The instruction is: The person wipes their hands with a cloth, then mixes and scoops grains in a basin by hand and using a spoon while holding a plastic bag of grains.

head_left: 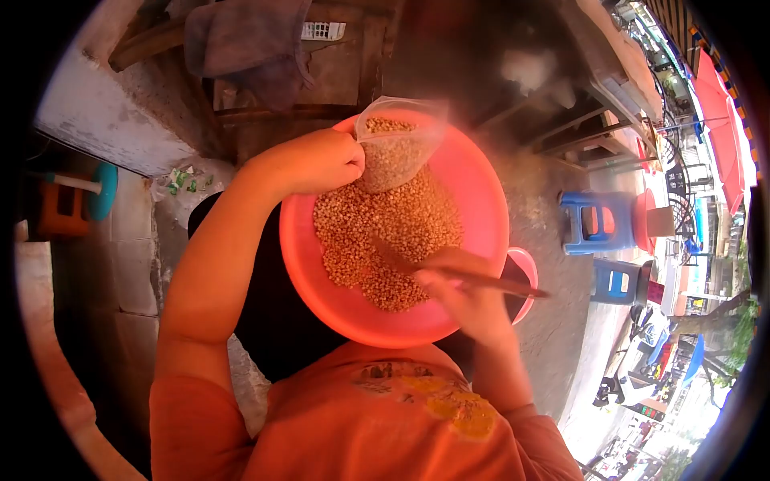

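A wide pink-red basin [488, 212] rests on my lap, holding a heap of golden-brown kernels [353, 232], too small to name for certain. At its far side my left hand [333, 163] is closed on the edge of a clear plastic bag [401, 152], which is partly filled with the same kernels. The bag's mouth gapes away from me and its lower part touches the heap. My right hand [464, 290], slightly blurred, is wrapped round the handle of a wooden spoon [501, 283]. The spoon's tip points left and down into the kernels.
A smaller pink container [525, 272] shows beyond the basin's right side. Farther right stand a blue plastic stool [595, 223] and a dark blue bin [616, 280]. A dark cloth [245, 44] hangs over a wooden frame ahead. A wooden table [613, 72] stands at upper right.
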`<state>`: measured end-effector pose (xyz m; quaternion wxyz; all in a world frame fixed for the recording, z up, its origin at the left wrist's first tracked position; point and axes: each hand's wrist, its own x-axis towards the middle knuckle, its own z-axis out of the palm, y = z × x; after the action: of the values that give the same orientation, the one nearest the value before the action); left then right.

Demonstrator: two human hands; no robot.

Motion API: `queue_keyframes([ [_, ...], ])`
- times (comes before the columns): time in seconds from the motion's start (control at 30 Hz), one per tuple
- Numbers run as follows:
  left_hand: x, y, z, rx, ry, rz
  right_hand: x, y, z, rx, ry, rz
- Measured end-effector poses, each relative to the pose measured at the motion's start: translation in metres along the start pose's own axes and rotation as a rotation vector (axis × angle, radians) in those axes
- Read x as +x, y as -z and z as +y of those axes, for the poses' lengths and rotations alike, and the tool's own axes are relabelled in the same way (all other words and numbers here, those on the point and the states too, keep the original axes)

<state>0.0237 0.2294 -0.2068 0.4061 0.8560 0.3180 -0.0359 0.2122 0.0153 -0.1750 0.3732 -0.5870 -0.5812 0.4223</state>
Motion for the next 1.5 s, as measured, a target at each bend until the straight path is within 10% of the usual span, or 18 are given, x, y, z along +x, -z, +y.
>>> queue_keyframes([
  [0.13,0.001,0.0,-0.001,-0.006,-0.025,0.014,0.007,-0.049,0.014,-0.059,0.273,-0.187],
  [0.47,-0.004,-0.001,0.0,-0.022,-0.024,0.04,-0.012,-0.003,0.017,-0.018,-0.182,0.199],
  [0.7,-0.001,-0.006,0.002,0.014,0.009,0.041,-0.038,0.029,0.001,-0.495,0.105,-0.269],
  [0.93,0.0,-0.008,-0.001,0.038,-0.011,0.057,-0.058,-0.002,0.051,-0.682,0.297,-0.069],
  [1.2,-0.003,-0.012,0.001,0.054,-0.05,0.076,-0.13,0.069,0.085,-0.638,-0.205,0.466],
  [1.5,-0.007,-0.017,0.003,0.059,-0.028,0.115,-0.159,0.011,0.188,-1.056,-0.639,0.175],
])
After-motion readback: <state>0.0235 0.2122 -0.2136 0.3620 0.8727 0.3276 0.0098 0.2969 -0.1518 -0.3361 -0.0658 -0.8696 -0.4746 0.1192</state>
